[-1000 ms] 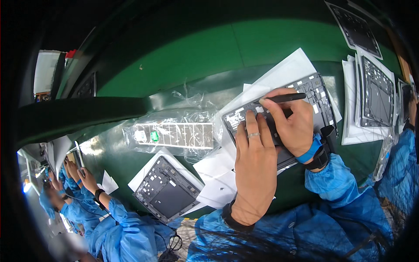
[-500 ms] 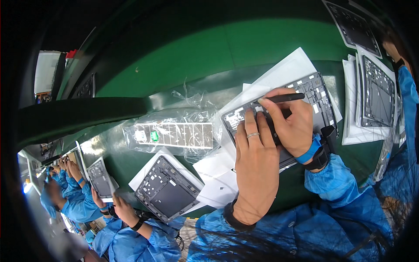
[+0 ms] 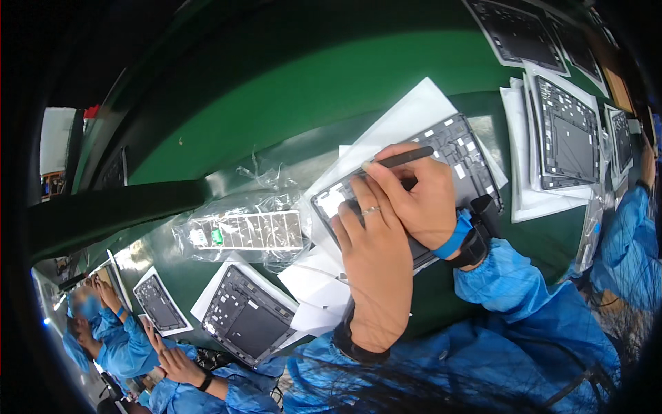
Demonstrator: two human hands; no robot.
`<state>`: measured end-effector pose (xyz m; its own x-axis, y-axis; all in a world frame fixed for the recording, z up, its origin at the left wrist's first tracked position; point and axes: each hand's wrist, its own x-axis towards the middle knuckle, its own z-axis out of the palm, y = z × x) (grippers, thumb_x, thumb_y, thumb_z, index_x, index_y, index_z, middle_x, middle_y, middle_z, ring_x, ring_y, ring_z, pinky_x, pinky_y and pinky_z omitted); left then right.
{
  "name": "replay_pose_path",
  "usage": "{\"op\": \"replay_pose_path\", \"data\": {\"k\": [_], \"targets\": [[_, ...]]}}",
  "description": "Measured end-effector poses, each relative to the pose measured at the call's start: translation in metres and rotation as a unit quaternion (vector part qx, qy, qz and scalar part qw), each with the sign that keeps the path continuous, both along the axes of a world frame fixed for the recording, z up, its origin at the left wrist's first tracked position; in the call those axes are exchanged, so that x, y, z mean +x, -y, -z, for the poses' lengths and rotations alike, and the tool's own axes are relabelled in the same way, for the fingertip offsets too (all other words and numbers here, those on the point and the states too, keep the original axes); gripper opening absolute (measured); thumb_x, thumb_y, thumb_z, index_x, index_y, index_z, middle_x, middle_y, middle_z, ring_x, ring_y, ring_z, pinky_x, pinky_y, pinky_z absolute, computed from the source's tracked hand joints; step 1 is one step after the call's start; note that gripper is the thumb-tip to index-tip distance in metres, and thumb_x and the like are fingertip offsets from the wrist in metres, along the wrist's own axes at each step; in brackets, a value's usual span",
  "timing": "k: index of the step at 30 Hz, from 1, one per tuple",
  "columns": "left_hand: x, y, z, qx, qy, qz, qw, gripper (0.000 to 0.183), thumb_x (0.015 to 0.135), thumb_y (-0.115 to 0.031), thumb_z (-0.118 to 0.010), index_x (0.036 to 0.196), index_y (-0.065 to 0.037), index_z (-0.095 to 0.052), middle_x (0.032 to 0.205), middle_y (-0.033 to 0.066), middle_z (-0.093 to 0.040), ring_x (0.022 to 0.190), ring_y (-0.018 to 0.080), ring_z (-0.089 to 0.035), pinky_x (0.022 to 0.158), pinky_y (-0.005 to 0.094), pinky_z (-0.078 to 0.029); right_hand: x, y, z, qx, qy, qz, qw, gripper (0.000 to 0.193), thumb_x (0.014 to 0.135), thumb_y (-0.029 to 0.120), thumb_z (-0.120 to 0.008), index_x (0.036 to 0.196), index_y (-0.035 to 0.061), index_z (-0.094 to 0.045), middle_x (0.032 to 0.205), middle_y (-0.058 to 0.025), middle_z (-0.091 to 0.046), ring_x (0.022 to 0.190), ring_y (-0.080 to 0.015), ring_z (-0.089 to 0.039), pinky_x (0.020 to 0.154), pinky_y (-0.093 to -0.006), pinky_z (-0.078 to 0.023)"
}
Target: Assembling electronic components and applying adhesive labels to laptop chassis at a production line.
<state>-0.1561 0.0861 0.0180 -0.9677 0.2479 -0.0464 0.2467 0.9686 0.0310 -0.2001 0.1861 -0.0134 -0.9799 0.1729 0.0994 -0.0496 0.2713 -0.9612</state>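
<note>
A dark grey tablet back cover [image 3: 477,169], with small white patches along its edges, lies tilted before me on white sheets [image 3: 407,114]. My right hand [image 3: 426,203] grips slim black tweezers [image 3: 414,156] above the cover's far edge; their blunt end points right, and the fingers hide the tips. Beside it, my left hand [image 3: 379,276] rests palm down over the cover's left part, fingers stretched out and nothing held. It wears a ring. The spot under both sets of fingertips is hidden.
Left of the cover, a clear plastic bag [image 3: 276,255] holds a strip of dark labels with a green piece. A second cover [image 3: 248,314] lies nearer. Stacked covers [image 3: 571,131] on white sheets stand at right. A co-worker's hand [image 3: 181,366] is at lower left.
The whole view has shifted, so the bench items sit further left. My hands keep nearly the same pose on the cover. The co-worker at left has let go of a cover, which now lies down.
</note>
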Motion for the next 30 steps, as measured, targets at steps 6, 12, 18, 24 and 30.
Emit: {"op": "replay_pose_path", "data": {"k": [6,12,18,24,30], "targets": [[0.006,-0.004,-0.003,-0.05,-0.06,0.015,0.997,0.058,0.1,-0.028,-0.066,0.146,0.005,-0.054,0.147,0.0213,-0.056,0.108,0.0371,-0.062,0.098,0.0406,-0.054,0.037,-0.058,-0.055,-0.054,0.001,-0.015,0.998,0.017,0.102,0.0,-0.065,0.117,-0.0039,-0.071,0.094,-0.0089,-0.072,0.078,-0.0091,-0.066,0.071,-0.0261,-0.053],[0.028,0.037,-0.037,0.207,0.004,-0.038,0.978,0.056,0.1,-0.023,-0.069,0.148,0.002,-0.052,0.15,0.0255,-0.055,0.124,0.044,-0.062,0.101,0.0463,-0.055,0.045,-0.096,-0.028,0.305,-0.047,-0.213,0.927,0.038,0.092,0.011,-0.076,0.129,0.0111,-0.069,0.129,-0.0109,-0.072,0.133,-0.0359,-0.061,0.118,-0.0558,-0.037],[0.1,0.122,-0.077,0.224,-0.004,-0.138,0.965,0.052,0.098,-0.011,-0.072,0.145,0.002,-0.054,0.145,0.0252,-0.059,0.128,0.0457,-0.059,0.106,0.0486,-0.05,0.031,-0.128,-0.005,0.345,-0.071,-0.152,0.923,0.044,0.09,0.014,-0.078,0.132,0.0134,-0.065,0.145,-0.0059,-0.066,0.147,-0.0341,-0.049,0.126,-0.0585,-0.023],[0.136,0.119,-0.056,0.235,-0.006,-0.15,0.96,0.048,0.095,-0.009,-0.074,0.14,0.001,-0.059,0.14,0.0225,-0.062,0.125,0.042,-0.06,0.105,0.0459,-0.05,0.049,-0.102,-0.021,0.37,-0.142,-0.125,0.91,0.037,0.091,0.012,-0.077,0.127,0.0116,-0.069,0.134,-0.0101,-0.07,0.137,-0.0374,-0.055,0.122,-0.0532,-0.033],[0.132,0.07,-0.024,0.195,0.008,-0.056,0.979,0.054,0.091,-0.015,-0.077,0.137,0.005,-0.06,0.142,0.0204,-0.058,0.129,0.0423,-0.055,0.109,0.0509,-0.045,0.097,-0.011,-0.027,-0.03,0.029,-0.338,0.94,0.032,0.096,0.002,-0.067,0.128,0.0011,-0.067,0.099,-0.0108,-0.075,0.083,-0.0201,-0.071,0.075,-0.0349,-0.057]]}}
